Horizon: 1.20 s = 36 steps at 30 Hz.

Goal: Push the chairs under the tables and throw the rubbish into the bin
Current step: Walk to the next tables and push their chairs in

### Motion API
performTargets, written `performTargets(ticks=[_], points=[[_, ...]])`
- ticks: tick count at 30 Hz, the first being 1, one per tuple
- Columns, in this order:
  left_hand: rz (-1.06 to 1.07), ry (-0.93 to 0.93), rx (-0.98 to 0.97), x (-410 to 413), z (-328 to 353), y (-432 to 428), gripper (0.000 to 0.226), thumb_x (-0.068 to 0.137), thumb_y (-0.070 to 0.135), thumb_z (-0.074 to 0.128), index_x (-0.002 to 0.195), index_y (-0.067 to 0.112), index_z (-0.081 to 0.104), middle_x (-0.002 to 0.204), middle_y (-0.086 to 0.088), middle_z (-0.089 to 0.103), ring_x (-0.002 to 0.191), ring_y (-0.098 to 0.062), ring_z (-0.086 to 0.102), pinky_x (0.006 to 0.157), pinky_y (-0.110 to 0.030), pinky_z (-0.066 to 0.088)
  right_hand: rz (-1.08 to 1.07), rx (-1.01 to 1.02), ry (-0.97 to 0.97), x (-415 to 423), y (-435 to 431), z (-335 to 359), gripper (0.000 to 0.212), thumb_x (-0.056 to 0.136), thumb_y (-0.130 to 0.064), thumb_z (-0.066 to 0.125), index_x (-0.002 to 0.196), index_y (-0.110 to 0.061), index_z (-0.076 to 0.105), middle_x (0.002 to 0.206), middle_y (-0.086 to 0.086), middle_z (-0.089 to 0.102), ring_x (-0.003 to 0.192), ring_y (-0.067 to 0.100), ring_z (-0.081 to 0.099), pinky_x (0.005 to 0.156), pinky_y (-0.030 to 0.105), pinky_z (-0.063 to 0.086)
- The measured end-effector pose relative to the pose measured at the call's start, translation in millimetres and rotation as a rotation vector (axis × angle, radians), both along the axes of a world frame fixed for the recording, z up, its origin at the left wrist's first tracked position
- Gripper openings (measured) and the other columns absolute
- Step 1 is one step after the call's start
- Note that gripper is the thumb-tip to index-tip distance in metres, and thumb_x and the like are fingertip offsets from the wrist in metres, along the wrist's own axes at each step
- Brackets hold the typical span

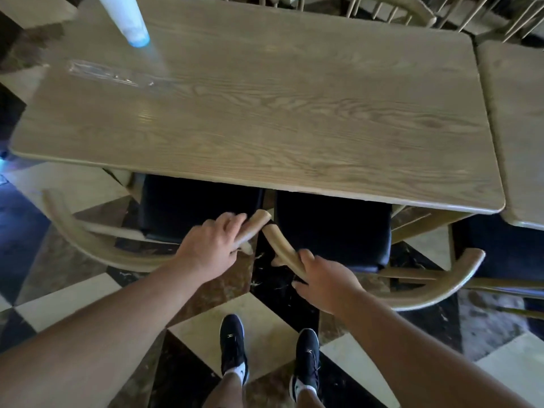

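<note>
The fingers (232, 220) of the left hand (210, 248) curl over the end of the curved wooden back rail of the left chair (88, 245), pressed together along the wood, thumb hidden beneath. The fingers (297, 285) of the right hand (323, 279) wrap the matching rail end of the right chair (435, 287), thumb lying on top of the rail, the other fingertips closed underneath it. The two rail ends nearly meet between the hands, just short of touching.

Both chairs sit at the near edge of the bench (279, 113). Their dark seat cushions lie partly under its edge, side by side with a narrow gap between them, while the curved backs stand clear of the bench on the near side.

On the bench, at its far left corner, stands a pale cup (129, 19) with a blue base, blurred. Near that cup a clear plastic wrapper (103, 73) lies flat on the wood.

To the right of the bench a second table (518, 128) stands almost touching it, with another dark-seated chair (506, 254) at its near edge. Beyond the far edge of the bench, spindle-backed chairs (391, 10) crowd close.

Below the hands, two black trainers (232, 348) stand on the chequered floor (73, 301), near the chair backs.
</note>
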<state>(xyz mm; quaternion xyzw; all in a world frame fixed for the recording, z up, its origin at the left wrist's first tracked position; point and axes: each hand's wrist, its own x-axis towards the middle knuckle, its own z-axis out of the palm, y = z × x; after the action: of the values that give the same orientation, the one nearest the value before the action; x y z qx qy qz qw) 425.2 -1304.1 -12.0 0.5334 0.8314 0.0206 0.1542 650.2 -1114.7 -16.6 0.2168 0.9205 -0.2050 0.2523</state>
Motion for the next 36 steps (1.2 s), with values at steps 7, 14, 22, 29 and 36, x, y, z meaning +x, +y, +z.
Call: performTargets(ticks=[7,14,22,29,36], points=[[0.187,-0.191,-0.281,-33,-27,-11,0.070,0.091,0.046,0.064,0.154,0.029,0.040,0.089,0.012,0.053,0.068,-0.011,0.055,0.049,-0.030,0.039,0.007,0.087,0.025,-25,-3,-9,0.049,0.100,-0.047,0.055,0.137,-0.024,0.033,0.075,-0.010,0.048,0.059,0.025,0.055,0.050,0.036,0.041],[0.140,-0.143,-0.271,-32,-28,-26,0.066,0.093,0.046,0.067,0.151,0.024,0.046,0.080,0.014,0.052,0.061,-0.008,0.056,0.047,-0.025,0.040,-0.037,0.086,0.022,-60,-5,-4,0.047,0.101,-0.043,0.057,0.137,-0.021,0.034,0.077,-0.006,0.055,0.063,0.025,0.061,0.059,0.043,0.057],[0.168,-0.148,-0.313,-29,-19,-26,0.050,0.094,0.039,0.066,0.138,0.021,0.053,0.080,0.009,0.057,0.062,-0.011,0.058,0.048,-0.029,0.042,-0.034,0.111,-0.030,-31,-11,-5,0.042,0.101,-0.041,0.056,0.133,-0.022,0.035,0.075,-0.007,0.057,0.059,0.021,0.060,0.053,0.041,0.053],[0.177,-0.129,-0.320,-26,-15,-26,0.042,0.094,0.040,0.066,0.129,0.021,0.053,0.079,0.006,0.059,0.063,-0.015,0.061,0.053,-0.034,0.053,-0.043,0.092,-0.045,-28,-10,-8,0.050,0.101,-0.046,0.058,0.139,-0.024,0.035,0.076,-0.007,0.059,0.060,0.018,0.060,0.053,0.039,0.051],[0.129,-0.155,-0.166,-25,47,-9,0.074,0.089,0.078,0.058,0.143,0.030,0.049,0.124,0.006,0.063,0.105,-0.019,0.061,0.076,-0.038,0.051,-0.088,0.150,0.093,-38,16,56,0.090,0.088,-0.084,0.041,0.159,-0.032,0.029,0.151,-0.001,0.052,0.138,0.025,0.047,0.104,0.042,0.044]])
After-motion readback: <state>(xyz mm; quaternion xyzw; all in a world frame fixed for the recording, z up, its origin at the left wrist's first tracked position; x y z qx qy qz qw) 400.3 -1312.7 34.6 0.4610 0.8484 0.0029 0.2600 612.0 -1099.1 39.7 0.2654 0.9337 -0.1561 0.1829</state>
